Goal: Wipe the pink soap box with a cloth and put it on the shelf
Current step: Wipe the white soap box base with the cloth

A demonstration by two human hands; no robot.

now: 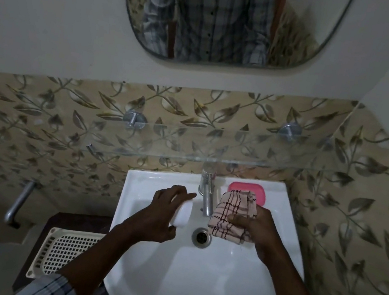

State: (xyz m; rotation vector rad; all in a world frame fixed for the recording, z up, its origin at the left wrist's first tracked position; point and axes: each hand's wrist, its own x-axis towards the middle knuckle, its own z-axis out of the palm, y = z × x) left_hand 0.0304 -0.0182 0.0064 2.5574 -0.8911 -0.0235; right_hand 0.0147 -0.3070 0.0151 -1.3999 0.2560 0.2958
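Note:
The pink soap box [241, 187] lies on the back right rim of the white sink [189, 289], partly hidden by the cloth. My right hand [258, 230] grips a pink checked cloth [230, 213] over the basin, just in front of the box. My left hand [163, 213] holds a white bar of soap [183, 213] over the sink's left side. The glass shelf [188, 146] runs along the tiled wall above the sink and carries nothing.
A chrome tap [207, 194] stands between my hands, with the drain [201, 237] below it. A cream plastic basket [60, 253] lies on a dark stand to the left. A metal pipe [20, 202] juts from the left wall. A mirror [224, 17] hangs above.

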